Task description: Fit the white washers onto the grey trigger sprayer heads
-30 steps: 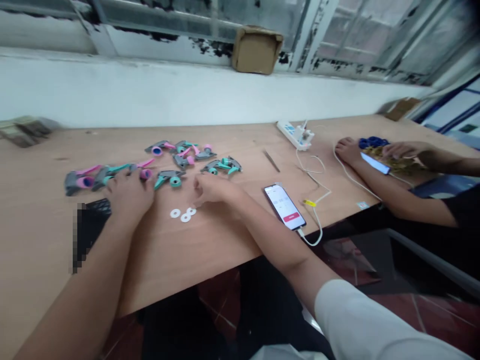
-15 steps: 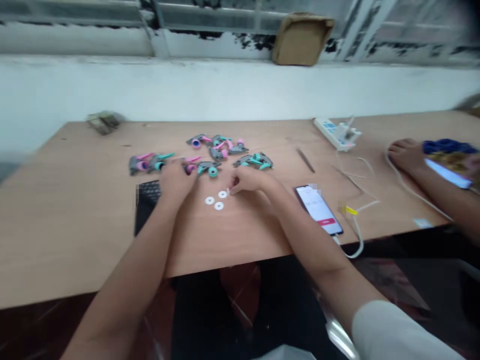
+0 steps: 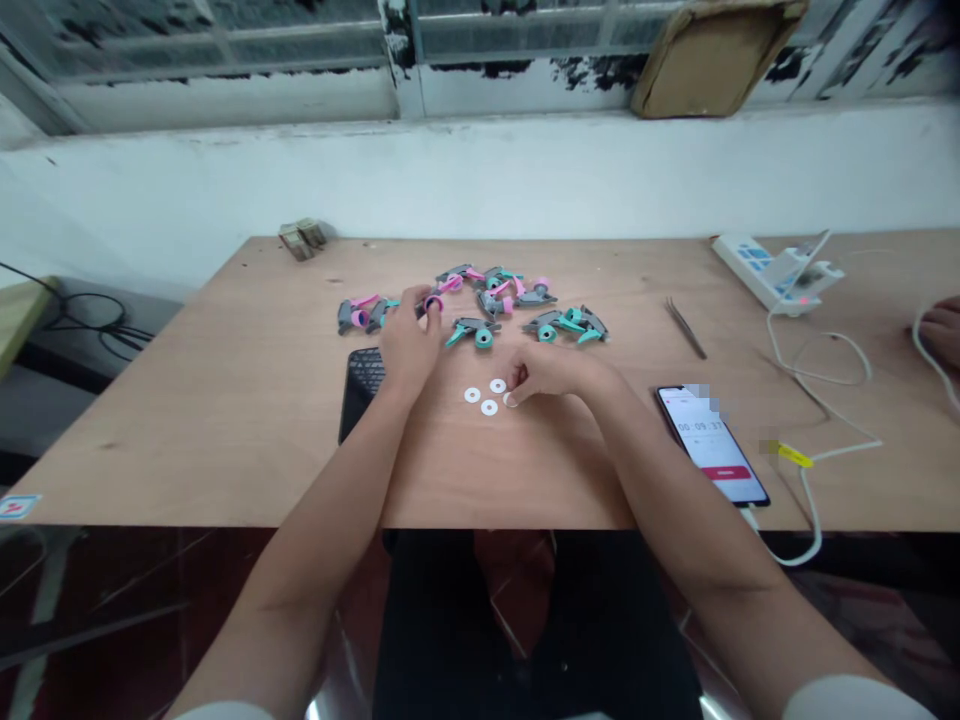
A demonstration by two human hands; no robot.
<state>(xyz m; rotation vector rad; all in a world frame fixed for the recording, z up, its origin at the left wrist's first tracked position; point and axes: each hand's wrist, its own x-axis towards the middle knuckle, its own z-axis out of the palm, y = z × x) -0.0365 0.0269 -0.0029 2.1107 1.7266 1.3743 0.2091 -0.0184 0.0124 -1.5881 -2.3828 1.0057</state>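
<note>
As the head view looks down on the plywood bench (image 3: 187, 440), the right hand (image 3: 551, 372) sits curled, fingertips (image 3: 513, 388) pinching a white washer (image 3: 511, 400) just beside three other washers (image 3: 481, 396). The left hand (image 3: 409, 345) is half closed, fingers (image 3: 420, 303) on a pink-ringed trigger sprayer head (image 3: 433, 303); grip unclear. Grey, teal and pink sprayer heads (image 3: 476, 332) lie scattered ahead. Tweezers (image 3: 686, 328), a phone (image 3: 711, 445) and a power strip (image 3: 776, 272) lie rightward; a co-worker's hand (image 3: 941, 330) enters at the edge.
</note>
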